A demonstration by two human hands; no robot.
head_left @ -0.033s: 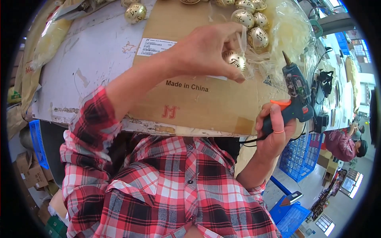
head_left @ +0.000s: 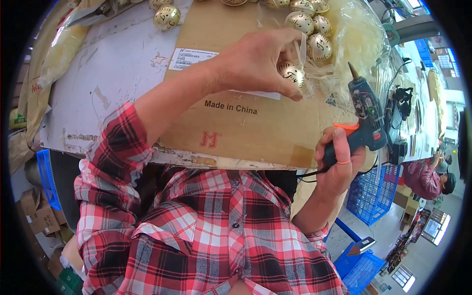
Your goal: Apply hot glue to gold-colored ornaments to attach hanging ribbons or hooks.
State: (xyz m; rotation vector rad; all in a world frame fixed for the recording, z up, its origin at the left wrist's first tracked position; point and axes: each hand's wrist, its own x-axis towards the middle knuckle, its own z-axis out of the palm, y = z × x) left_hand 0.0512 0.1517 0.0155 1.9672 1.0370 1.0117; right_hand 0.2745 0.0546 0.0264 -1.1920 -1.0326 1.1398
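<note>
Above a flat piece of brown cardboard [head_left: 265, 137] on the pale, scuffed tabletop [head_left: 93, 113], the person's left hand [head_left: 265, 64] bends into a wide C, thumb and forefinger parted. Within that curve sits a shiny gold ball [head_left: 292, 75] with dark lettering and markings, close to the thumb; how firmly the fingers bear on it, if at all, cannot be told, since part of it is hidden. A thin translucent strip [head_left: 299, 51] hangs by the forefinger's tip.

Toward the right edge of the cardboard, the right hand [head_left: 342, 152] is wrapped round the handle of a dark glue gun [head_left: 368, 105], its fingers closed and near the orange trigger [head_left: 346, 126]. The gun points upward, its nozzle tilted a little to the left and well apart from the ball. A black cord [head_left: 314, 174] runs below that hand.

Beyond the left hand, more gold balls [head_left: 319, 46] cluster beside crumpled clear plastic [head_left: 356, 42], and another pair lies farther left near the far edge. A white printed label [head_left: 191, 58] lies partly under the left forearm. To the right, lower than the tabletop, stands a blue crate [head_left: 373, 194]; farther off, another person [head_left: 425, 179] is in view.
</note>
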